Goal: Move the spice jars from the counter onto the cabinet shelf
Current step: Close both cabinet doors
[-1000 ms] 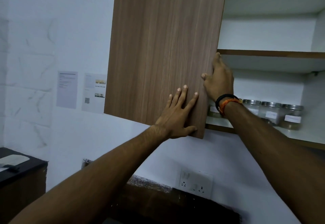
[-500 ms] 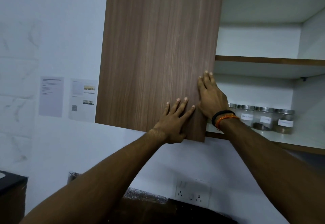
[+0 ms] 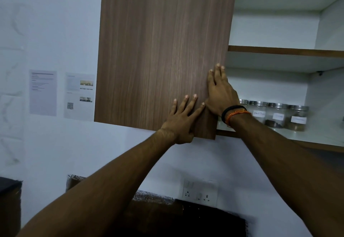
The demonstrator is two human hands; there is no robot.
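Nearest to you, your two bare forearms rise from the bottom corners and converge on the one wood-grain cabinet door. Your left hand lies flat against the door's lower right corner, four fingers straight and spread, the thumb down by the bottom edge, holding nothing. Your right hand lies just above and to the right of it, fingers straight and pressed on the door face close to its right edge, also holding nothing; two bands, one black and one orange, circle that wrist. Below your arms, one white socket plate sits on the wall above a dark counter edge. To the left of the door, two printed sheets hang side by side on the white wall. Past the door's right edge the cabinet stands open, showing two shelves: the upper shelf carries nothing you can see, and on the lower shelf stand the spice jars in one row. You can count four metal lids; three jars show white labels, and the leftmost is mostly hidden behind your right wrist, so more may stand behind the door. The jars stand upright, close beside one another, near the shelf's back wall.
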